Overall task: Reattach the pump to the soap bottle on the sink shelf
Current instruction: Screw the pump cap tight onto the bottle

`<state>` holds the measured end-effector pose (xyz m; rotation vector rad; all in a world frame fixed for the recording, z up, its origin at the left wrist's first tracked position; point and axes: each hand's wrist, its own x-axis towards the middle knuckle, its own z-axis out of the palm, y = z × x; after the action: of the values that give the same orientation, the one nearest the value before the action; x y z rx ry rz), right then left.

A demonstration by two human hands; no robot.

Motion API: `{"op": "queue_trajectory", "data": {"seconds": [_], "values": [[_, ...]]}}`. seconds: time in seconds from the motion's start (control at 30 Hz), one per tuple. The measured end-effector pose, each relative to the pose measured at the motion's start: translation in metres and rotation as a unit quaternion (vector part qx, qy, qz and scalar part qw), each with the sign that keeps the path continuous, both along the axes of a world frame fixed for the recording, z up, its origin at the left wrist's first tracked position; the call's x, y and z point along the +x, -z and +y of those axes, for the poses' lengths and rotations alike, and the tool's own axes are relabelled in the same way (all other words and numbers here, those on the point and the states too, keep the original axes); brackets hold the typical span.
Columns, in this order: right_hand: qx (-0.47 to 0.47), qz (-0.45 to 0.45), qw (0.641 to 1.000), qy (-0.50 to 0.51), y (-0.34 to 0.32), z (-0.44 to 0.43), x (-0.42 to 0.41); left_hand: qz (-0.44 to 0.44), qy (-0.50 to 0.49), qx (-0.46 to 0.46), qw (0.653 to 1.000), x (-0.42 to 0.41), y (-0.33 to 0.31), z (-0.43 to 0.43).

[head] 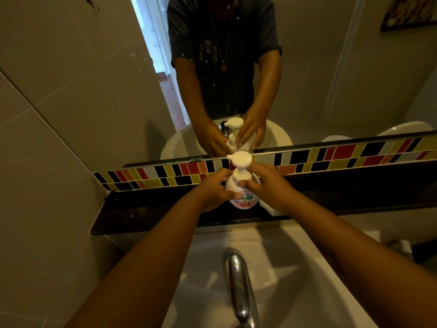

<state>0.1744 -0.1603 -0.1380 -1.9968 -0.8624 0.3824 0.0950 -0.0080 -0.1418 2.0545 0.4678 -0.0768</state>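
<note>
1. We see the soap bottle (241,194) standing upright on the dark sink shelf (146,215), just in front of the strip of coloured mosaic tiles (343,156) under the mirror (307,67).
2. The pump (240,162), cream-white with a wide round head and a short spout pointing left, sits on top of the bottle, its collar down on the bottle's neck; whether it is screwed tight we cannot tell.
3. Our left hand (214,191) wraps the left side of the bottle, thumb across the front near the label, fingers curled around the shoulder, so it is closed on the bottle's body.
4. Our right hand (269,185) is at the right side, the thumb and forefinger pinched at the pump's collar, the remaining fingers loosely bent beside the bottle.
5. Both forearms reach forward over the white basin (279,263), which lies below the shelf.
6. A chrome faucet (237,285) rises at the near middle of the basin, between the two arms and well apart from the bottle.
7. The mirror shows the same bottle, pump and two hands from behind, along with a dark short-sleeved shirt and a long necklace.
8. Grey wall tiles (47,114) fill the left side, and the shelf meets them at its left end.
</note>
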Motion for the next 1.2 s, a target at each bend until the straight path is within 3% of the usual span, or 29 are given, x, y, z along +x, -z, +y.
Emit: {"op": "queue_trajectory", "data": {"seconds": [0.37,0.57,0.63,0.77,0.9,1.1,1.2], "values": [[0.016,-0.073,0.996,0.053,0.0,-0.008,-0.007,-0.008,0.005,-0.012,1.0,0.001,0.002,0.002],[-0.013,0.009,1.0,-0.024,-0.005,-0.003,0.001,-0.007,0.005,-0.007,1.0,0.0,0.003,0.002],[0.013,0.027,1.0,-0.002,0.0,-0.004,-0.004,-0.009,0.006,0.002,1.0,0.0,0.003,0.002],[0.046,-0.03,0.995,0.086,0.012,-0.007,-0.017,-0.012,0.007,0.006,1.0,-0.001,0.003,0.001],[0.036,-0.056,0.992,0.112,0.011,-0.005,-0.016,-0.013,0.009,0.007,1.0,-0.001,0.002,0.001],[0.011,0.013,1.0,0.001,0.0,-0.002,-0.003,-0.014,0.01,-0.005,1.0,-0.001,0.002,0.001],[0.023,0.009,1.0,0.012,0.002,-0.003,-0.008,-0.012,0.007,-0.004,1.0,-0.001,0.002,0.001]]}}
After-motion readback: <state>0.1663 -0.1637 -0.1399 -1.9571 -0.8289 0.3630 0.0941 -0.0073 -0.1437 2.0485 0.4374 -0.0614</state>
